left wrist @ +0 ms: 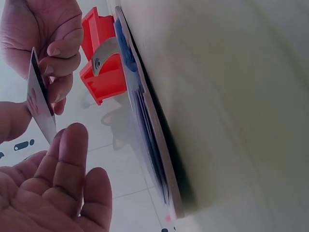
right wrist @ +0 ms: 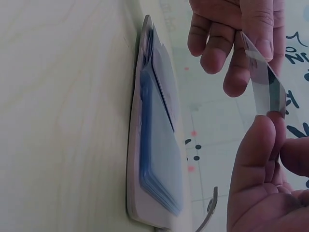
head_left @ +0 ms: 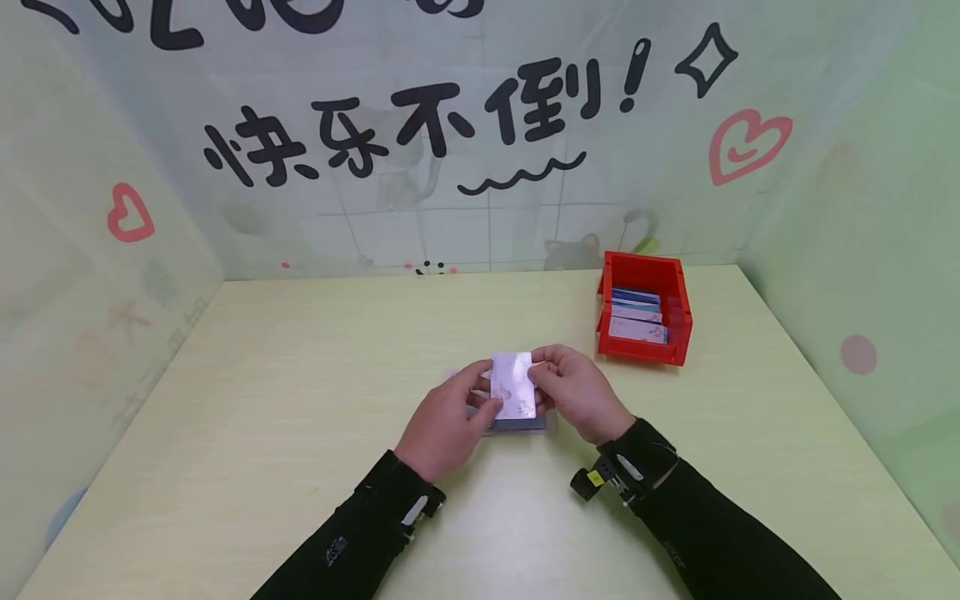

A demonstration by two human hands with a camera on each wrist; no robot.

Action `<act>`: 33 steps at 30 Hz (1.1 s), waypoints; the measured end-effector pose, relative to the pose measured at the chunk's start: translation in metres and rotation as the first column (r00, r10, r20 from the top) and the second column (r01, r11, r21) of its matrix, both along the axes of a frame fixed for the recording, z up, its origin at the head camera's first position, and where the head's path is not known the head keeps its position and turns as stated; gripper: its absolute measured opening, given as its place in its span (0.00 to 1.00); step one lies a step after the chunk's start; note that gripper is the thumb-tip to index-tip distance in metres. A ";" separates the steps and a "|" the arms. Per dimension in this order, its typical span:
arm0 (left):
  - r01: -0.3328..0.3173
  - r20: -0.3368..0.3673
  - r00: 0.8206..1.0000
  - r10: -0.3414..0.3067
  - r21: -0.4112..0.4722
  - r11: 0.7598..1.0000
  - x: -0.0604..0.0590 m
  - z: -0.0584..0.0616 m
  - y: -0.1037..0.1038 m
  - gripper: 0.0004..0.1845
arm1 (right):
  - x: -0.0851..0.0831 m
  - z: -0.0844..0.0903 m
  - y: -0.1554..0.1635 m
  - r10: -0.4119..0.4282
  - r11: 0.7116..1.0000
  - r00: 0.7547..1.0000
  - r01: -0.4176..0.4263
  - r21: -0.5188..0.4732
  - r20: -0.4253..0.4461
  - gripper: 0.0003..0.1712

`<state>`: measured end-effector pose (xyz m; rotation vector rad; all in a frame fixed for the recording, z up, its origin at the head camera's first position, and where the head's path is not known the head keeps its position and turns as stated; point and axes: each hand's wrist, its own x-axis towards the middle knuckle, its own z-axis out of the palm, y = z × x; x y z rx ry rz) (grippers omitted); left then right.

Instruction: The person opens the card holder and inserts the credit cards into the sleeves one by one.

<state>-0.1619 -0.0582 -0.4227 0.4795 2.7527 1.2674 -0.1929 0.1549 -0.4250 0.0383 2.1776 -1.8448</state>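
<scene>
Both the left hand (head_left: 442, 425) and right hand (head_left: 581, 392) pinch one glossy, pale, pink-marked card (head_left: 513, 385).

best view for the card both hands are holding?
Head view: the card shows face-on, pinched between the left hand and right hand, above a holder on the table. Both wrist views show it only edge-on, a thin sliver between fingertips.
</scene>
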 end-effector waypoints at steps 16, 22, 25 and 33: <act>-0.066 0.052 0.997 0.059 0.144 0.987 -0.003 -0.002 -0.003 0.21 | 0.001 -0.004 -0.002 -0.003 0.997 0.999 0.006 0.082 -0.041 0.25; -0.132 0.052 0.991 0.126 0.114 0.985 -0.007 0.000 -0.005 0.21 | 0.001 -0.002 0.003 -0.032 0.981 0.988 0.060 0.186 -0.152 0.23; -0.149 0.061 0.988 0.143 0.100 0.984 -0.008 0.000 -0.007 0.22 | 0.002 0.000 0.004 -0.038 0.967 0.976 0.090 0.240 -0.213 0.20; -0.165 0.061 0.985 0.163 0.040 0.985 -0.011 0.001 -0.009 0.23 | 0.000 0.000 0.006 0.060 0.883 0.976 0.046 0.467 -0.211 0.23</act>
